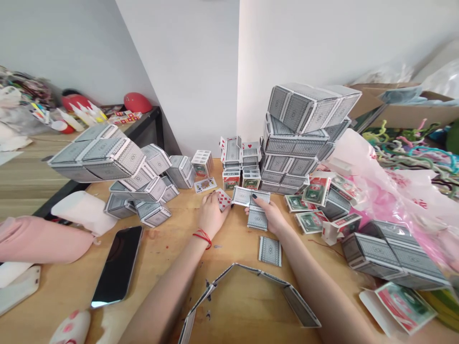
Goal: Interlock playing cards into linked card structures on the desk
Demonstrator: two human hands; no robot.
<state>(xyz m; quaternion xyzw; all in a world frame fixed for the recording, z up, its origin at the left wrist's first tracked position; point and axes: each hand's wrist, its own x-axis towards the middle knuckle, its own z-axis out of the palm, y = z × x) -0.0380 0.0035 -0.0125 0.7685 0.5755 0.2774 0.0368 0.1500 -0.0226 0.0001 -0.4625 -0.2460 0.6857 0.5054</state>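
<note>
My left hand (212, 214) is closed on a playing card (224, 200) with red diamonds, low over the table. My right hand (269, 213) pinches a joined piece of grey-backed folded cards (257, 219), thumb on top; one arm of the piece reaches left to the diamond card. Whether the two touch, I cannot tell. A loose grey folded card (270, 251) lies below my right hand. Nearer me stands a bent strip of joined cards (234, 268). Beyond my left hand lies a face card (205, 185), near a small card stack (202, 163).
Tall stacked card blocks (292, 143) stand behind on the right, another stack (107, 153) on the left. Card boxes (311, 222) lie right of my right hand. A phone (118, 265) and a pink pouch (46, 239) lie left. Pink plastic (373, 167) covers the right side.
</note>
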